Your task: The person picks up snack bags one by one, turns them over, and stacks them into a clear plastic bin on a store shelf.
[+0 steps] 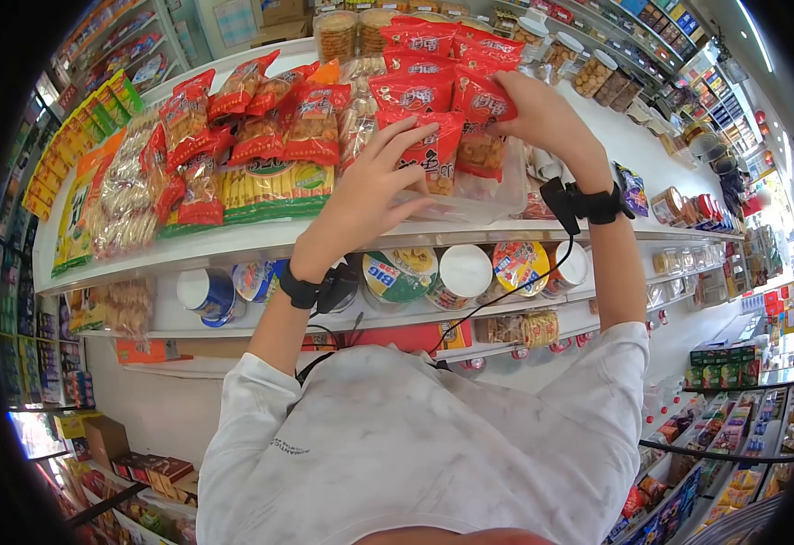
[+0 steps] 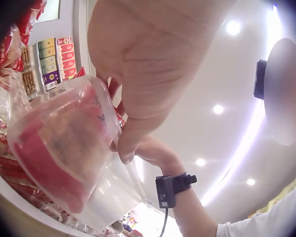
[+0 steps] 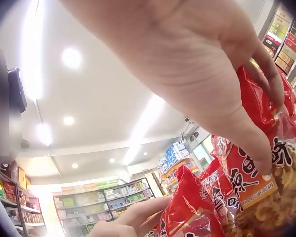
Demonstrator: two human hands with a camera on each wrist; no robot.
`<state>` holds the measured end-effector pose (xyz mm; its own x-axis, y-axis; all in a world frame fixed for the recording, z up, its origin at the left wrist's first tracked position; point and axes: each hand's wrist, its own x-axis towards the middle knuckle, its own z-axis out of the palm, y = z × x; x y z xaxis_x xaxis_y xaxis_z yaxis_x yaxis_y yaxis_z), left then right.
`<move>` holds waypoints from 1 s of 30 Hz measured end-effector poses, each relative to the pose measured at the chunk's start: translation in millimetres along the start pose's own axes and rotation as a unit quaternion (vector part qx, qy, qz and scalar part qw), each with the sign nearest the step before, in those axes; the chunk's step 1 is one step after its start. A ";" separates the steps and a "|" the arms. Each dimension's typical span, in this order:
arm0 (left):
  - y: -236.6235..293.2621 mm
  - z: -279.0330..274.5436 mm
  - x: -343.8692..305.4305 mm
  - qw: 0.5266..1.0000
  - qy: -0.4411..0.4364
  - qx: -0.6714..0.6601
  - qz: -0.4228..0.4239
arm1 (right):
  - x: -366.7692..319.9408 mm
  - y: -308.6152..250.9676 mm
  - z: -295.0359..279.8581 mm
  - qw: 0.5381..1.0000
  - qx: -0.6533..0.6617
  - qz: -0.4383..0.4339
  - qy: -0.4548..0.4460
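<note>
Red snack bags with clear windows stand in rows in a clear plastic bin on the white shelf. My left hand lies over the bin's front left, its fingers stretched across a front bag; in the left wrist view the thumb of the left hand is at the bin's rim. My right hand grips a red bag at the bin's right side. In the right wrist view the right hand has its thumb on the front of a bag and its fingers behind.
Left of the bin, more red bags lie on yellow and green packs. Clear jars stand behind at the right. Instant noodle tubs sit on the shelf below. A black cable hangs from the right wrist camera.
</note>
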<state>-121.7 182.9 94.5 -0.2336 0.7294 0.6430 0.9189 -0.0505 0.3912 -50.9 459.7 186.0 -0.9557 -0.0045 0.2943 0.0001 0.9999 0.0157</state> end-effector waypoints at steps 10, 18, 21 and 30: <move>-2.0 -1.8 -0.7 1.000 -0.012 -0.012 -0.004 | -1.5 7.9 2.7 0.998 -0.007 0.037 0.051; 0.1 -3.1 -1.0 1.000 -0.003 -0.010 -0.001 | -19.5 -3.9 -28.9 0.955 0.264 0.134 0.000; -0.9 -1.9 -1.3 1.000 -0.004 -0.010 0.000 | -17.0 19.2 -5.2 0.991 0.118 0.033 0.058; -3.8 -0.9 -1.8 1.000 -0.005 -0.014 -0.004 | -14.5 21.5 -19.5 0.975 0.153 0.159 0.004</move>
<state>-125.0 181.1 92.4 -0.2368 0.7371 0.6329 0.9081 -0.0637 0.4140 -31.3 481.0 200.7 -0.9195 0.3079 0.2443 0.2077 0.9083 -0.3632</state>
